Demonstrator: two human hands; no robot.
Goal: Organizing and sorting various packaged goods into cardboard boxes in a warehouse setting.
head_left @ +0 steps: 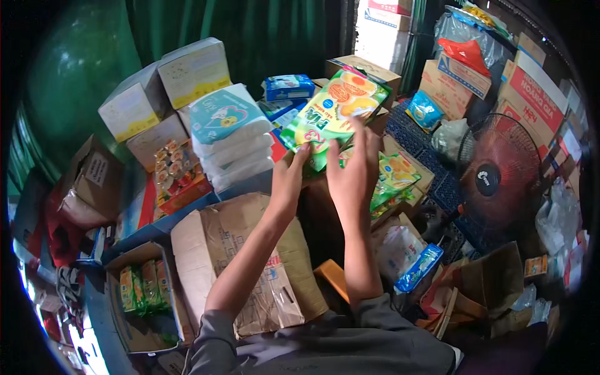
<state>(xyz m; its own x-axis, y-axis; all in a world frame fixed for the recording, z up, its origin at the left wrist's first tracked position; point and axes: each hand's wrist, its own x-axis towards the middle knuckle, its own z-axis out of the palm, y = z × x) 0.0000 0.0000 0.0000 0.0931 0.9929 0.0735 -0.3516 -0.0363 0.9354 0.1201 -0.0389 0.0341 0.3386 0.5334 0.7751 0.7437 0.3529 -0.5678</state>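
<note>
- a glossy green packet (pixel 340 103) of smooth, pliable plastic, roughly rectangular, is held up tilted in front of the person, above the cartons
- the left hand (pixel 287 181) pinches its lower edge between thumb and fingers
- the right hand (pixel 351 175) lies against its lower right side, fingers extended; whether they grip, i cannot tell
- just beyond, soft, plump white packs (pixel 236 161) are stacked
- nearer the body, a creased cardboard box (pixel 250 250)
- to the right, a round wire-caged fan (pixel 500 162)

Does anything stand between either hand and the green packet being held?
Nothing visible does. The left hand grips the green packet near its lower edge, and the right hand overlaps its lower right side, with no other thing showing between.
</note>
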